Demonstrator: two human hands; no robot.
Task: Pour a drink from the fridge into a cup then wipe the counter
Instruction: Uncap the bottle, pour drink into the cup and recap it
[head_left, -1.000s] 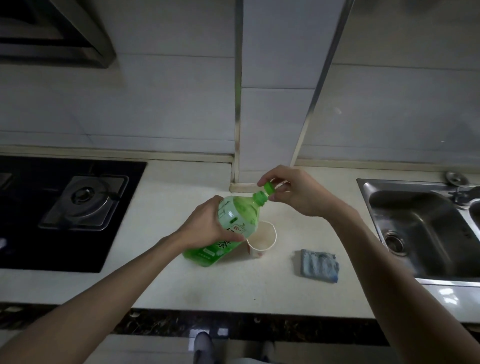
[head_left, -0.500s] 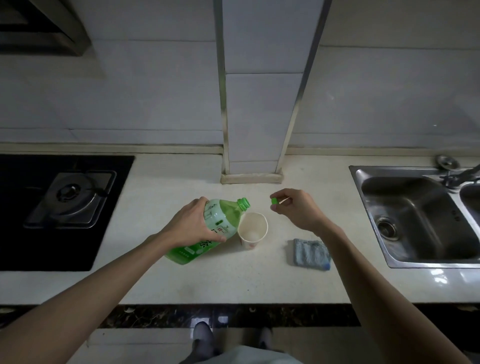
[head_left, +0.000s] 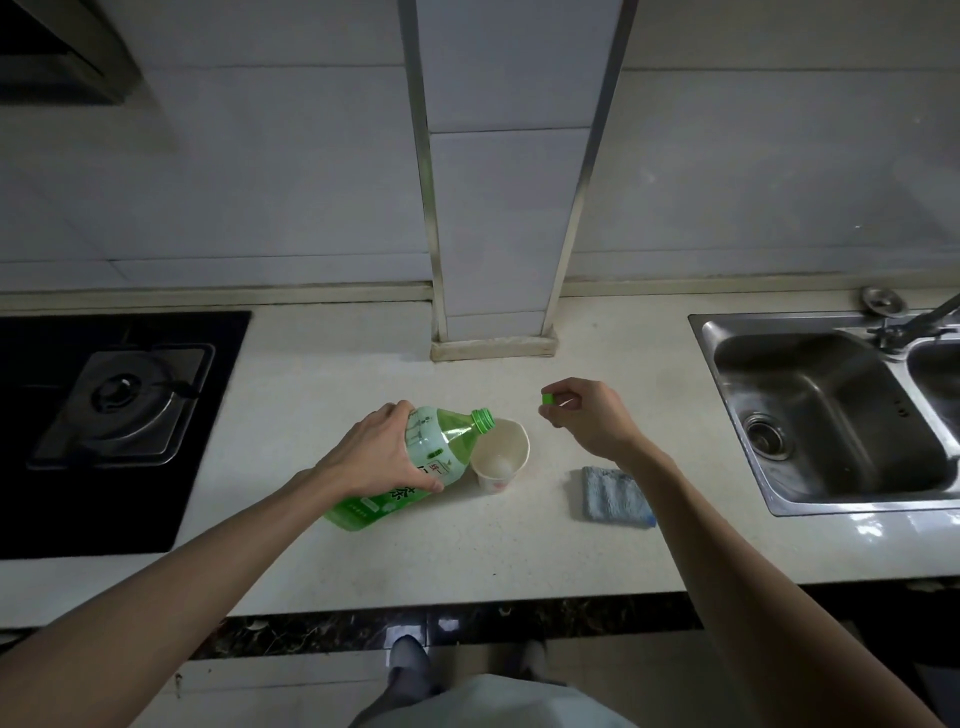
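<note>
A green drink bottle (head_left: 441, 460) is tilted to the right, its open neck at the rim of a white paper cup (head_left: 500, 460) that stands on the pale counter (head_left: 467, 551). My left hand (head_left: 379, 452) grips the bottle around its upper body. My right hand (head_left: 587, 415) is to the right of the cup, above the counter, and pinches the small green cap (head_left: 547, 399) between its fingertips. A folded blue cloth (head_left: 615, 496) lies on the counter right of the cup. I cannot tell whether liquid is flowing.
A black gas hob (head_left: 124, 410) fills the counter's left side. A steel sink (head_left: 831, 410) with a tap (head_left: 919, 325) is on the right. A tiled pillar (head_left: 493, 332) stands against the wall behind the cup.
My right hand took the cap off the bottle and moved right with it. My left hand lowered and tilted the bottle's neck to the cup's rim.
</note>
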